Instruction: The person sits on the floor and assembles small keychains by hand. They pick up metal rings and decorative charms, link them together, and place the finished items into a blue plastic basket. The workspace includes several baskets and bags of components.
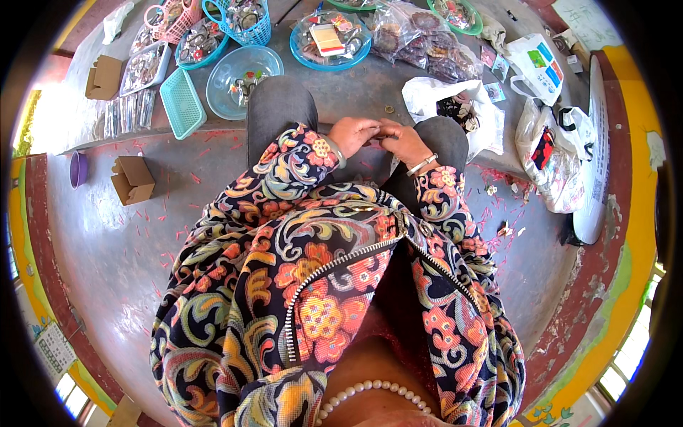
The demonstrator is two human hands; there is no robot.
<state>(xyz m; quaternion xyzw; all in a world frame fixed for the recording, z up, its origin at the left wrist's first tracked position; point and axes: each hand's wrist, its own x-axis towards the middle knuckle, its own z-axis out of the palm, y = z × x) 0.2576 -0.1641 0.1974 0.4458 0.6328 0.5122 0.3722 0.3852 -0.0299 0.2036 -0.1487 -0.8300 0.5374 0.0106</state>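
Note:
My left hand (348,136) and my right hand (408,146) meet between my knees, fingertips close together. Both are closed, fingers bent in a pinch. Whatever lies between them is hidden or too small to make out. Just beyond, a small brownish ring (389,109) rests on the grey table (324,99). Nearest to my right hand is a white plastic bag (420,92) with dark and pale pieces showing in its mouth. Ahead of my left knee stands a clear blue bowl (220,92) holding a few small metallic and coloured pieces.
A blue basin (297,53) carries packets and a small card. Plastic bags of dark round pieces (430,46) lie behind. Left are a turquoise basket (186,117), a cardboard box (132,180) and a purple cup (80,169). A stuffed bag (558,167) sits far right; red scraps litter the floor.

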